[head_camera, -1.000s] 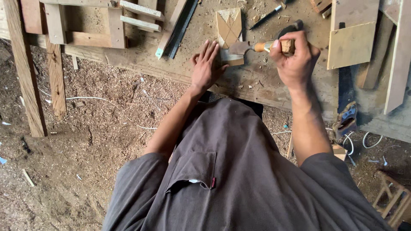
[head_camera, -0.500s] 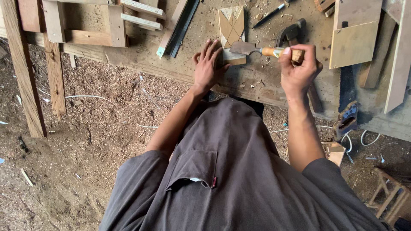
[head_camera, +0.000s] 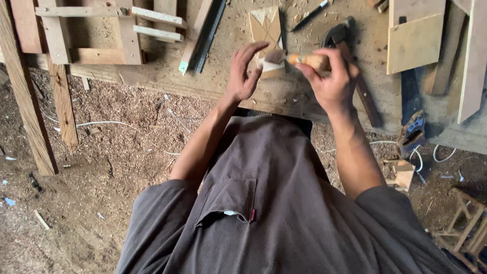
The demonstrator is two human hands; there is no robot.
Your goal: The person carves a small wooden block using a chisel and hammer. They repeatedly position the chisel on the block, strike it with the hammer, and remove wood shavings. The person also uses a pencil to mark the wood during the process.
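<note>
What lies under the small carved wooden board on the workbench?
The small carved wooden board lies flat on the dusty plywood workbench top. Its lower end is covered by the left hand and the chisel blade.

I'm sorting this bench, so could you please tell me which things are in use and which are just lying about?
In use:
- wooden-handled chisel, in the right hand
- small pale carved wooden block, at the left hand

Lying about:
- dark-headed hammer
- black pencil
- square plywood offcut
- slatted wooden frame
- white cable on the sawdust
</note>
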